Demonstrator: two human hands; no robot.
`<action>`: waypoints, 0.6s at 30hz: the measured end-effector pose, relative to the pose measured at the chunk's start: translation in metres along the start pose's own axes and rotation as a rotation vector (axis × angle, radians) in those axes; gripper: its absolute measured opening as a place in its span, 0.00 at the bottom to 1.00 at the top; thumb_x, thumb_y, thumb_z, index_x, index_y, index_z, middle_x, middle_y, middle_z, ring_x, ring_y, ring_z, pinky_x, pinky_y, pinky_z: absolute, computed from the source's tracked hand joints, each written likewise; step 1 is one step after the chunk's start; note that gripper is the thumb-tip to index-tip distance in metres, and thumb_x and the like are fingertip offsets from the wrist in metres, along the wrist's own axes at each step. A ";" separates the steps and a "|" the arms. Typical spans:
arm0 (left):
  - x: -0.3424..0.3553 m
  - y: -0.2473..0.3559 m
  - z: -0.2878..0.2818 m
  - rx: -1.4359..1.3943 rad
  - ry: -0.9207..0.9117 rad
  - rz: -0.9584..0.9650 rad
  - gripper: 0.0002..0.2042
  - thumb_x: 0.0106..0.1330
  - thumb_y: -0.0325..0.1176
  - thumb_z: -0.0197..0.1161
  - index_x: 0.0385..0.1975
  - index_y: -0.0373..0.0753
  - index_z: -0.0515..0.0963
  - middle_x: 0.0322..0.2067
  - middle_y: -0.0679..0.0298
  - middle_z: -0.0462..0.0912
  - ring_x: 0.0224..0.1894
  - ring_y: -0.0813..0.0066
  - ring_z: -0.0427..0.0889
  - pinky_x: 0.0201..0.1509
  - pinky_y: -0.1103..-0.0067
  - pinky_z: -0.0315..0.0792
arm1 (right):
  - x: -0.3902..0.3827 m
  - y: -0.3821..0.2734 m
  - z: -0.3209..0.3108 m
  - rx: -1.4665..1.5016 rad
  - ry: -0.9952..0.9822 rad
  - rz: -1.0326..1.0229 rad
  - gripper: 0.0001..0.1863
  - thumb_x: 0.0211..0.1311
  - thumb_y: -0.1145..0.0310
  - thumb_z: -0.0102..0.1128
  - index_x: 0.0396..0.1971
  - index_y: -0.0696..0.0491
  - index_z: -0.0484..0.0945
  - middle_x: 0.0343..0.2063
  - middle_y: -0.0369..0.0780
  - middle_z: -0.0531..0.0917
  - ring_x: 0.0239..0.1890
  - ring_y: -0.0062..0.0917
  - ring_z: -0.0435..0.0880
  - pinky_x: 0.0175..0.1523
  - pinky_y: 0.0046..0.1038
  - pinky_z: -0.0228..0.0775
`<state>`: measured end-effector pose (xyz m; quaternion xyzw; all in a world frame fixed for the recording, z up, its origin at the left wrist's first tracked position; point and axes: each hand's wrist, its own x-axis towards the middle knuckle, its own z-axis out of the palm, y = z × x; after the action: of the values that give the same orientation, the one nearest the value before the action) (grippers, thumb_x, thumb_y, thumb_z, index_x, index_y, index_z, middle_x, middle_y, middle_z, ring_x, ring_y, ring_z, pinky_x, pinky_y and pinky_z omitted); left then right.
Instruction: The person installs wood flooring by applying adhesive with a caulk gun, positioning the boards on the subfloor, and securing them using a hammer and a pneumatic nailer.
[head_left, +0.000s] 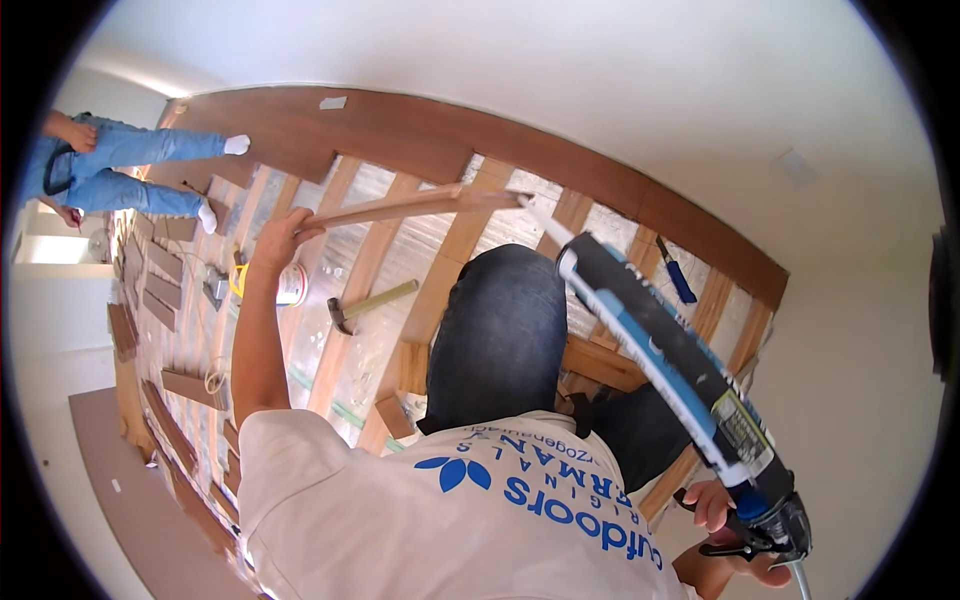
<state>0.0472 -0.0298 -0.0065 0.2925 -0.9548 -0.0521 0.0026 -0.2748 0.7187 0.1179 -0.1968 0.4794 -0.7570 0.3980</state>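
My left hand [283, 238] is closed on one end of a narrow brown wooden floorboard [420, 204], raised above the joists. In my right hand [712, 503] is a caulking gun [670, 360], its handle and trigger within my fingers. A long tube sits in the gun, and its pale nozzle [545, 222] meets or nearly meets the board's far end; I cannot tell if they touch. Below the board run wooden joists [435, 270] with silvery sheet between them. My bent knee [500, 320] is between my arms.
A hammer [375, 304] lies across the joists, near a white bucket [292, 286]. A blue-handled tool [678, 275] rests to the right. Laid brown boards [400, 125] line the far wall. Loose board pieces [165, 262] are scattered at left, where another person [150, 150] in jeans stands.
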 end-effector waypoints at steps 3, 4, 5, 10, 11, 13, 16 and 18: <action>0.014 0.002 -0.011 -0.057 0.051 0.023 0.14 0.61 0.34 0.74 0.42 0.37 0.80 0.37 0.53 0.87 0.40 0.52 0.86 0.42 0.67 0.78 | -0.002 -0.006 0.000 -0.007 -0.005 -0.059 0.23 0.61 0.61 0.71 0.51 0.55 0.73 0.32 0.36 0.81 0.35 0.29 0.82 0.50 0.40 0.72; 0.015 -0.002 -0.018 -0.186 0.058 0.009 0.13 0.64 0.32 0.71 0.46 0.38 0.79 0.39 0.55 0.88 0.41 0.58 0.88 0.44 0.67 0.79 | 0.001 -0.006 0.001 -0.015 -0.016 -0.071 0.23 0.62 0.61 0.71 0.51 0.54 0.73 0.32 0.36 0.81 0.35 0.29 0.82 0.51 0.39 0.71; 0.012 -0.006 -0.027 -0.316 0.070 -0.003 0.13 0.68 0.29 0.68 0.50 0.39 0.78 0.42 0.58 0.89 0.42 0.64 0.89 0.46 0.67 0.79 | 0.005 -0.009 0.002 -0.023 -0.027 -0.085 0.23 0.62 0.60 0.71 0.50 0.54 0.73 0.32 0.36 0.81 0.36 0.29 0.82 0.52 0.39 0.71; 0.001 -0.015 -0.099 -0.330 0.294 -0.055 0.16 0.71 0.26 0.65 0.56 0.32 0.75 0.45 0.55 0.88 0.45 0.73 0.85 0.53 0.76 0.77 | 0.030 -0.015 0.003 -0.063 -0.113 -0.179 0.23 0.64 0.58 0.72 0.50 0.52 0.72 0.34 0.36 0.81 0.38 0.28 0.81 0.55 0.39 0.67; 0.004 -0.017 -0.110 -0.488 0.465 -0.042 0.16 0.72 0.29 0.64 0.57 0.32 0.75 0.47 0.58 0.87 0.47 0.74 0.84 0.54 0.77 0.76 | 0.038 -0.020 0.006 -0.090 -0.142 -0.220 0.23 0.64 0.57 0.72 0.49 0.52 0.72 0.34 0.36 0.81 0.38 0.28 0.81 0.56 0.38 0.66; 0.012 0.020 -0.133 -0.808 0.800 -0.059 0.17 0.76 0.37 0.63 0.55 0.32 0.77 0.50 0.64 0.84 0.49 0.78 0.81 0.55 0.78 0.74 | 0.051 -0.027 0.019 -0.164 -0.174 -0.344 0.23 0.64 0.56 0.72 0.49 0.51 0.71 0.35 0.36 0.81 0.39 0.28 0.81 0.57 0.38 0.65; 0.038 0.031 -0.158 -1.104 1.008 -0.080 0.17 0.77 0.42 0.63 0.54 0.35 0.78 0.48 0.65 0.85 0.48 0.80 0.80 0.55 0.79 0.74 | 0.077 -0.007 0.050 0.016 -0.214 -0.411 0.27 0.67 0.57 0.70 0.61 0.47 0.69 0.36 0.35 0.78 0.44 0.29 0.76 0.62 0.45 0.64; 0.059 0.026 -0.138 -1.274 1.003 -0.043 0.19 0.76 0.45 0.63 0.55 0.37 0.79 0.47 0.66 0.86 0.49 0.79 0.81 0.56 0.79 0.74 | 0.102 0.003 0.083 0.314 -0.283 -0.349 0.28 0.66 0.59 0.71 0.63 0.47 0.73 0.36 0.34 0.79 0.50 0.30 0.74 0.59 0.41 0.64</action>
<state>-0.0113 -0.0553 0.1320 0.2416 -0.6212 -0.4484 0.5955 -0.2791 0.5897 0.1448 -0.3162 0.2548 -0.8441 0.3501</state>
